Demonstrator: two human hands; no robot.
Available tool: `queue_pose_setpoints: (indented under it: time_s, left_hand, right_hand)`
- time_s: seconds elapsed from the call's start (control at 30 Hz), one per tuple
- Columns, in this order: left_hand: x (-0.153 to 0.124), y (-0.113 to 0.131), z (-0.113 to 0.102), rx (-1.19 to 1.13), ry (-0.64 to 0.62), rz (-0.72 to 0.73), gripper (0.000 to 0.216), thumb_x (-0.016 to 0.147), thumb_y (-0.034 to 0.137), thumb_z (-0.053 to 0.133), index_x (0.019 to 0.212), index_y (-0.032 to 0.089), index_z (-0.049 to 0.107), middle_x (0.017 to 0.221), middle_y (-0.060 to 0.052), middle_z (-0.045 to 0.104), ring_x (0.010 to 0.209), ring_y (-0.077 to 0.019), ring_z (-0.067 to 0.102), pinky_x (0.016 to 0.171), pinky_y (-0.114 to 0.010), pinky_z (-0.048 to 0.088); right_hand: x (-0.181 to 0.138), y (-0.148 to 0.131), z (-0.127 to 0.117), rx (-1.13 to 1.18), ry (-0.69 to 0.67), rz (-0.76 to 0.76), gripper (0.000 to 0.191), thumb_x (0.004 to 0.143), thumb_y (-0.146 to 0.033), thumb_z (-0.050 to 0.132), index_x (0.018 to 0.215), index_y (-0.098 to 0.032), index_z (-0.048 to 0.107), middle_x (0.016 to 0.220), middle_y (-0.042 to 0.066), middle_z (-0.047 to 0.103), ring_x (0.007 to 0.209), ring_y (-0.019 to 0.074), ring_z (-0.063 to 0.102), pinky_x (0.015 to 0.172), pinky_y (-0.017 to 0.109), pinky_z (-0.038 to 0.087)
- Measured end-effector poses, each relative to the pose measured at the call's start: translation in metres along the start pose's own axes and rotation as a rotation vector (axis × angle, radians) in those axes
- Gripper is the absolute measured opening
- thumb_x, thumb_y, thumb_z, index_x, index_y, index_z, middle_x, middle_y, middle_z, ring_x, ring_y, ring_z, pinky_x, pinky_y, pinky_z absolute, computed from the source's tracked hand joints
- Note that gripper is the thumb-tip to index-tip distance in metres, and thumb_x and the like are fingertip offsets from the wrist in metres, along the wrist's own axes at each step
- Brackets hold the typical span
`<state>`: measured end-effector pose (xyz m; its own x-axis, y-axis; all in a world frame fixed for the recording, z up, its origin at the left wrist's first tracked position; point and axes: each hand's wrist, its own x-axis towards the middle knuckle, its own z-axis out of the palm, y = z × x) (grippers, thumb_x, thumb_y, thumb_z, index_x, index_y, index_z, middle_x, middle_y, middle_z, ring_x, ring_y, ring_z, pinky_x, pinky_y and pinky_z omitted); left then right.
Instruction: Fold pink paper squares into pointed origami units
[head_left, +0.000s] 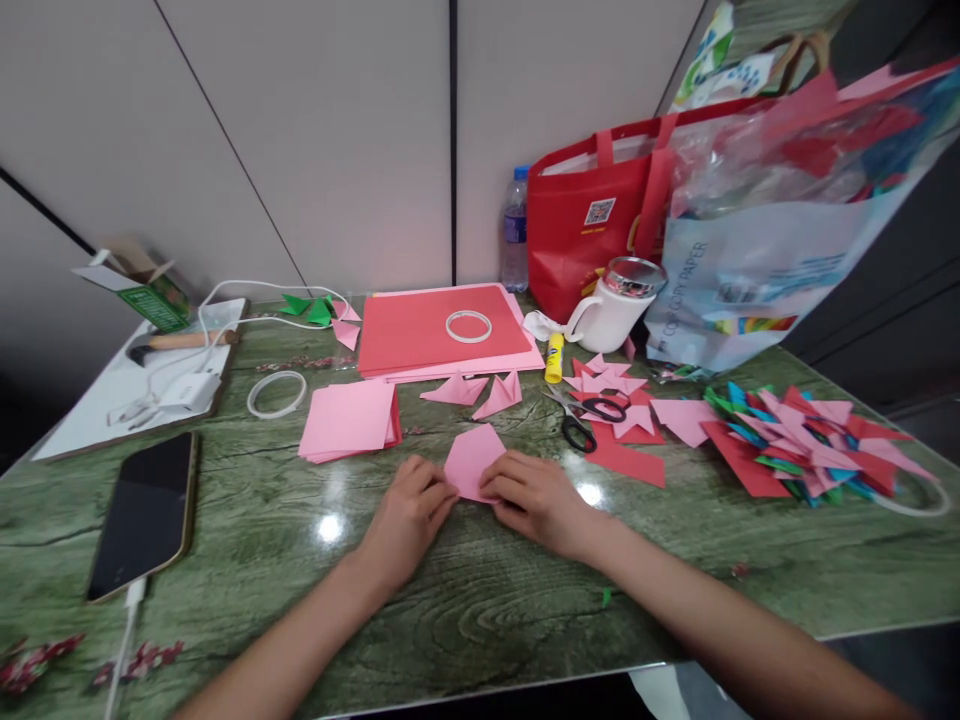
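A partly folded piece of pink paper lies between my hands near the middle of the table. My left hand pinches its lower left corner with thumb and fingers. At the right edge, my right hand has its fingers over the paper and grips it too. Just beyond are two folded pink paper pieces. A stack of pink paper squares sits to the left of them. Black-handled scissors lie to the right, beside a yellow glue stick.
Red and pink sheets with a tape roll lie behind. A white mug, a red bag and a water bottle stand at the back. Folded paper pieces pile up right; a phone lies left.
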<state>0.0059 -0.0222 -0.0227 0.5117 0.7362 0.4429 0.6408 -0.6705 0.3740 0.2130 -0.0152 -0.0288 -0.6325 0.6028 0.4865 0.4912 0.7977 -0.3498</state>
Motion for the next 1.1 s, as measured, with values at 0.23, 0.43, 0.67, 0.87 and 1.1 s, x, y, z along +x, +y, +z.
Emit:
queue_pose_setpoints:
  time_s: [0.23, 0.43, 0.67, 0.87, 1.1]
  left_hand:
    - [-0.002, -0.001, 0.003, -0.021, 0.001, -0.068, 0.007, 0.080, 0.008, 0.056, 0.080, 0.012, 0.062, 0.073, -0.004, 0.062, 0.070, -0.0163, 0.056, 0.063, -0.027, 0.047]
    - [0.005, -0.001, -0.003, -0.061, -0.057, -0.256, 0.004, 0.074, 0.011, 0.064, 0.077, 0.015, 0.063, 0.066, 0.000, 0.062, 0.064, -0.0147, 0.056, 0.058, -0.025, 0.046]
    - [0.002, 0.008, -0.002, 0.082, -0.072, -0.165, 0.009, 0.080, 0.011, 0.056, 0.079, 0.013, 0.065, 0.075, -0.006, 0.063, 0.072, -0.0179, 0.057, 0.064, -0.031, 0.050]
    - [-0.017, 0.039, 0.009, 0.470, -0.148, 0.160, 0.033, 0.083, 0.002, 0.034, 0.105, -0.001, 0.058, 0.107, -0.022, 0.061, 0.105, -0.0286, 0.054, 0.084, -0.042, 0.048]
    - [-0.023, 0.042, 0.013, 0.588, -0.210, 0.166, 0.037, 0.081, 0.001, 0.031, 0.108, -0.001, 0.057, 0.110, -0.022, 0.062, 0.106, -0.0301, 0.056, 0.084, -0.042, 0.047]
  right_hand:
    - [-0.001, 0.001, 0.005, 0.157, 0.037, 0.169, 0.008, 0.085, -0.023, 0.054, 0.084, -0.018, 0.061, 0.078, 0.004, 0.064, 0.076, 0.0153, 0.057, 0.067, 0.026, 0.045]
    - [-0.002, 0.003, 0.010, 0.252, 0.090, 0.322, 0.009, 0.085, -0.019, 0.054, 0.090, -0.018, 0.060, 0.080, 0.003, 0.066, 0.070, 0.0134, 0.060, 0.065, 0.024, 0.045]
    - [0.002, 0.005, 0.008, 0.252, 0.005, 0.304, 0.013, 0.082, -0.012, 0.053, 0.087, -0.019, 0.063, 0.081, 0.003, 0.063, 0.071, 0.0129, 0.059, 0.064, 0.023, 0.044]
    - [0.004, 0.007, 0.005, 0.288, -0.008, 0.305, 0.011, 0.082, -0.012, 0.054, 0.085, -0.018, 0.062, 0.081, 0.004, 0.061, 0.071, 0.0129, 0.057, 0.063, 0.023, 0.044]
    - [0.007, 0.011, 0.000, 0.353, -0.049, 0.298, 0.012, 0.084, -0.016, 0.053, 0.088, -0.017, 0.065, 0.083, 0.006, 0.061, 0.072, 0.0128, 0.057, 0.064, 0.023, 0.046]
